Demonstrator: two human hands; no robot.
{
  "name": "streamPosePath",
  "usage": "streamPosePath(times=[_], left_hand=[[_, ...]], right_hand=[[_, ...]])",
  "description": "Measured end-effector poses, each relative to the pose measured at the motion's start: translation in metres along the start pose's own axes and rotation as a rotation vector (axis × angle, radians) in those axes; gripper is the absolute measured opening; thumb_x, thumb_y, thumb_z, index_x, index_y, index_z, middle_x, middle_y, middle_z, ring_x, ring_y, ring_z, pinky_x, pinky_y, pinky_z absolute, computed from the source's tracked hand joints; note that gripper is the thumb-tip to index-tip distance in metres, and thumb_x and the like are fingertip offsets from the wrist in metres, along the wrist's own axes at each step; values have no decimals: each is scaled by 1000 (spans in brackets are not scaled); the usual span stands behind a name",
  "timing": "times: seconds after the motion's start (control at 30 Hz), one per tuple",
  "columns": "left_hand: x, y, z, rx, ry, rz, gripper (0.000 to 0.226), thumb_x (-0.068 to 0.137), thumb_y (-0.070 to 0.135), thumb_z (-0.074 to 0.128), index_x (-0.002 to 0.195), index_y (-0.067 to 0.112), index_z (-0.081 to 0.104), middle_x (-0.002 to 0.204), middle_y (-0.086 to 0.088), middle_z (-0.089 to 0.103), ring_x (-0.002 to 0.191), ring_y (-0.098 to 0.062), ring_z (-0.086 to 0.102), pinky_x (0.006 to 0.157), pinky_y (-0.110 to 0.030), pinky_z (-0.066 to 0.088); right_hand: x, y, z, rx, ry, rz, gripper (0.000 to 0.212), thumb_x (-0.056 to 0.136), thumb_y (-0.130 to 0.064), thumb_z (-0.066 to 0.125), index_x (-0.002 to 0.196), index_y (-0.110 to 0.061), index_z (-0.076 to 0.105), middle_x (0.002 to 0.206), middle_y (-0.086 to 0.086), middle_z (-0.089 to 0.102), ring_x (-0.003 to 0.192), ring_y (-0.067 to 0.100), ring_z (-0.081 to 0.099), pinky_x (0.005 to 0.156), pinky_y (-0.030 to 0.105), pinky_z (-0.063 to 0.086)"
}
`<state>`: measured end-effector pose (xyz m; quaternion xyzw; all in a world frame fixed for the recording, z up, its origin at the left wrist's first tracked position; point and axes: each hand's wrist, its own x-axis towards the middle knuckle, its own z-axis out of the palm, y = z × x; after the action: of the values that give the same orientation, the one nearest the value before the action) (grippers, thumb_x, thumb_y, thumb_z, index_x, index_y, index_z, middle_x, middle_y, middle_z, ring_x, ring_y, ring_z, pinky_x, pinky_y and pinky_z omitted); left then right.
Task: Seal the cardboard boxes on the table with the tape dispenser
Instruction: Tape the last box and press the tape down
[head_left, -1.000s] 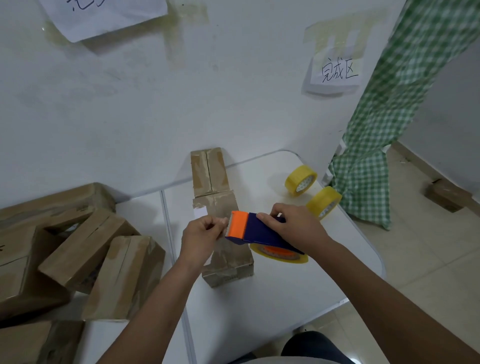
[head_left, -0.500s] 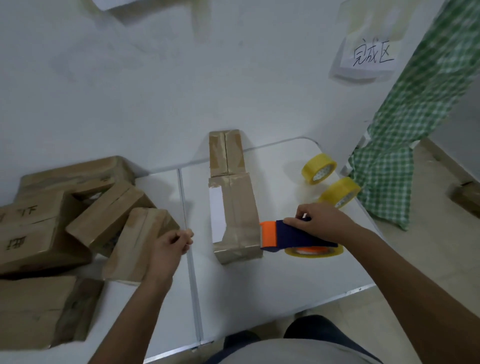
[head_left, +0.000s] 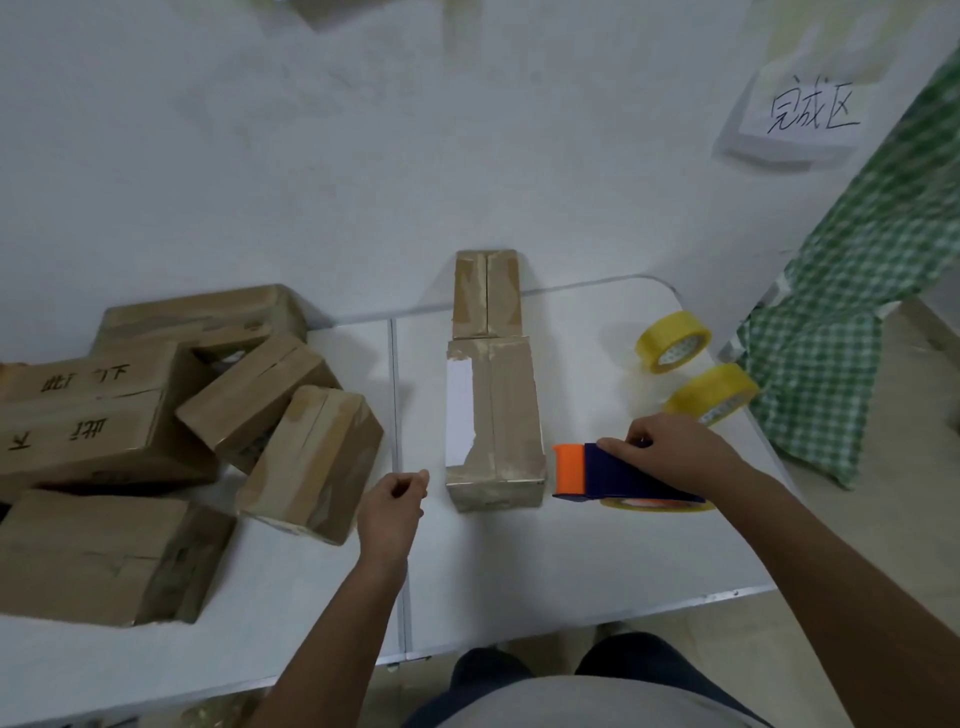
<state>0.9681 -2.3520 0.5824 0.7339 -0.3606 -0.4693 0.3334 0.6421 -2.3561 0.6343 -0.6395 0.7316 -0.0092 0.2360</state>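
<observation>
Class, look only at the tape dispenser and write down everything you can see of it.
The tape dispenser has a dark blue body with an orange head at its left end, both looking like plastic, and a yellow-rimmed tape roll showing beneath. It lies low over the white table, just right of the long cardboard box, orange end towards the box; whether they touch is unclear. The right hand grips it from above. The left hand does not touch it.
</observation>
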Motion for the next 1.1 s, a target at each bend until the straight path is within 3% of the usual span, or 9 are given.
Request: streamPosePath(times=[0.3, 0.53, 0.73, 0.93, 1.1], left_hand=[[-2, -5, 13, 78, 12, -8, 36, 86, 43, 72, 104, 13, 62, 97, -4, 66, 90, -22, 61, 86, -38, 53], [-3, -1, 25, 120, 18, -54, 44, 86, 45, 72, 112, 15, 54, 94, 4, 56, 82, -9, 53, 75, -28, 40], [2, -2, 24, 72, -40, -125, 44, 86, 44, 72, 114, 15, 54, 110, -4, 58, 104, -26, 58, 92, -37, 48], [2, -4, 23, 112, -60, -127, 45, 87, 49, 69, 113, 17, 53, 110, -5, 58, 102, -26, 59, 84, -34, 46], [3, -4, 19, 141, -111, -127, 50, 87, 53, 67, 118, 16, 55, 116, -4, 60, 107, -27, 59, 95, -38, 48]], right_hand=[[0, 1, 2, 17, -9, 16, 44, 85, -72, 45, 77, -31, 59, 78, -10, 60, 73, 6, 57, 58, 25, 41], [4, 3, 6, 19, -20, 34, 45, 84, -72, 46, 80, -30, 60, 82, -10, 60, 76, 6, 57, 61, 26, 43], [6, 6, 14, 29, -25, 55, 46, 83, -71, 50, 82, -27, 62, 87, -5, 63, 80, 10, 59, 68, 28, 48], [8, 7, 19, 34, -25, 52, 44, 84, -69, 51, 80, -26, 60, 84, -4, 63, 77, 10, 59, 64, 26, 45], [11, 5, 17, 22, -41, 37, 44, 86, -67, 51, 80, -25, 58, 84, -3, 63, 77, 11, 59, 60, 24, 40]])
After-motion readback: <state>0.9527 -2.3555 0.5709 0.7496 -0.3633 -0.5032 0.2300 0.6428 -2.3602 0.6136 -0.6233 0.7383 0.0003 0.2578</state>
